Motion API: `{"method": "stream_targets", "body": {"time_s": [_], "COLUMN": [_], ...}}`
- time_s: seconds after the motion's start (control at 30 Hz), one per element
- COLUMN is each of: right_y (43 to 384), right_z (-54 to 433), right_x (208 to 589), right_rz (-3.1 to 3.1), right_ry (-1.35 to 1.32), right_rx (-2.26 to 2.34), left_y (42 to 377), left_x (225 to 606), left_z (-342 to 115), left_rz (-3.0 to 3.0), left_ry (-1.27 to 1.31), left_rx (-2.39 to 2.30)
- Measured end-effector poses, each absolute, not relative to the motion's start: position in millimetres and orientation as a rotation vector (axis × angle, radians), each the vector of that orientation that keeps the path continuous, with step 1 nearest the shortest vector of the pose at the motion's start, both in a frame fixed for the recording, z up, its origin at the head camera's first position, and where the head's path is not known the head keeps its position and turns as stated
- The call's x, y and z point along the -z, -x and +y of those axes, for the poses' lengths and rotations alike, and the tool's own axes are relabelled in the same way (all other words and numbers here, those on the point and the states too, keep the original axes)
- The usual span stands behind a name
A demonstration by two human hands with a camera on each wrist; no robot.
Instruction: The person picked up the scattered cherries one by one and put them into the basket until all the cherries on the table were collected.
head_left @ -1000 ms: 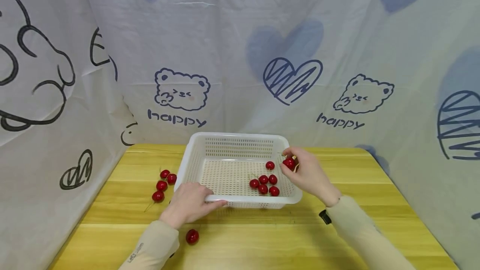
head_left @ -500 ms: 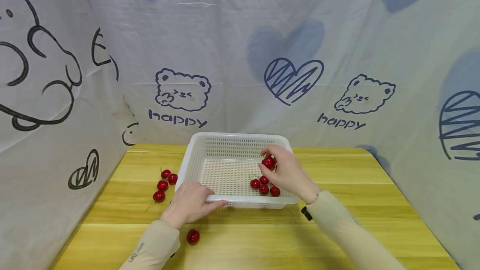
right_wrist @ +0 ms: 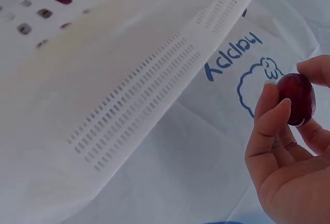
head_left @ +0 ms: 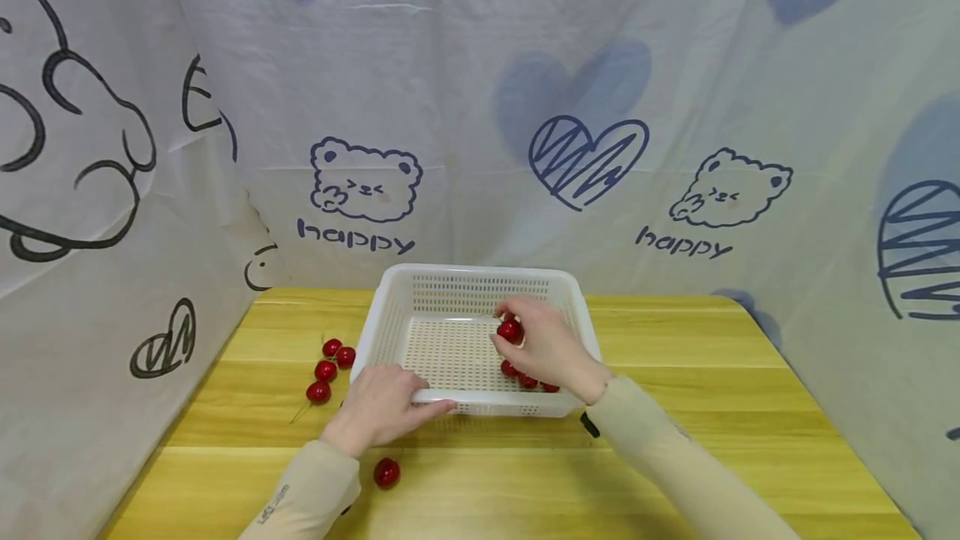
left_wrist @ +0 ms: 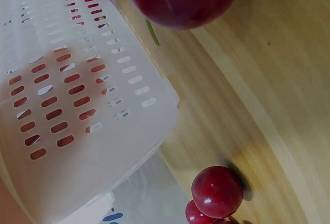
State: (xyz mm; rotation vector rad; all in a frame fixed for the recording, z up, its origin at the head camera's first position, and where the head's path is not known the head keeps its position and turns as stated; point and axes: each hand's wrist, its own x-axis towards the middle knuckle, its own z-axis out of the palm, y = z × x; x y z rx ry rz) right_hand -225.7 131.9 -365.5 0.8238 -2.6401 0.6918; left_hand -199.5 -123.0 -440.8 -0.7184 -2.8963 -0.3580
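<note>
A white perforated plastic basket [head_left: 480, 397] stands on the table. My left hand [head_left: 384, 408] holds its front left corner, the thumb along the front rim; in the left wrist view the fingers show through the slots of the basket wall [left_wrist: 98, 157]. My right hand [head_left: 546, 348] pinches a red cherry [head_left: 509, 330] over the inside of the basket. The right wrist view shows this cherry [right_wrist: 297, 99] between thumb and fingertips. Below the right hand lie several cherries [head_left: 527, 381] at the basket's right, partly hidden by that hand.
Left of the basket lie several cherries [head_left: 326, 371] on the wooden table [head_left: 705, 432], close to its wall. One more cherry [head_left: 386, 473] lies in front, beside the left sleeve. A printed white cloth [head_left: 465, 190] hangs behind and at the sides.
My right hand has carried the cherry leftward from the basket's right rim to over the basket's inside. The left hand has stayed on the corner.
</note>
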Motion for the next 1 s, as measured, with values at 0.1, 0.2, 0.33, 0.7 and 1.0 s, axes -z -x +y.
{"method": "stream_targets", "body": {"time_s": [0.1,0.2,0.33,0.7,1.0], "right_y": [226,227,229,237,244], "right_z": [126,121,117,114,113], "right_x": [366,367,369,373,375], "right_rz": [-2.699,-2.726,-2.750,-2.832,-2.875], "right_ry": [-0.819,-0.825,-0.825,-0.861,-0.896], "right_rx": [-0.655,-0.628,-0.592,-0.533,-0.455], "left_y": [200,200,200,200,199], "left_x": [441,441,441,441,441], "left_z": [-123,-123,-123,-123,-123], "left_rz": [-2.901,-2.906,-2.906,-2.907,-2.901], "left_ry": [0.717,0.721,0.722,0.717,0.720], "left_rx": [0.352,0.353,0.353,0.354,0.353]}}
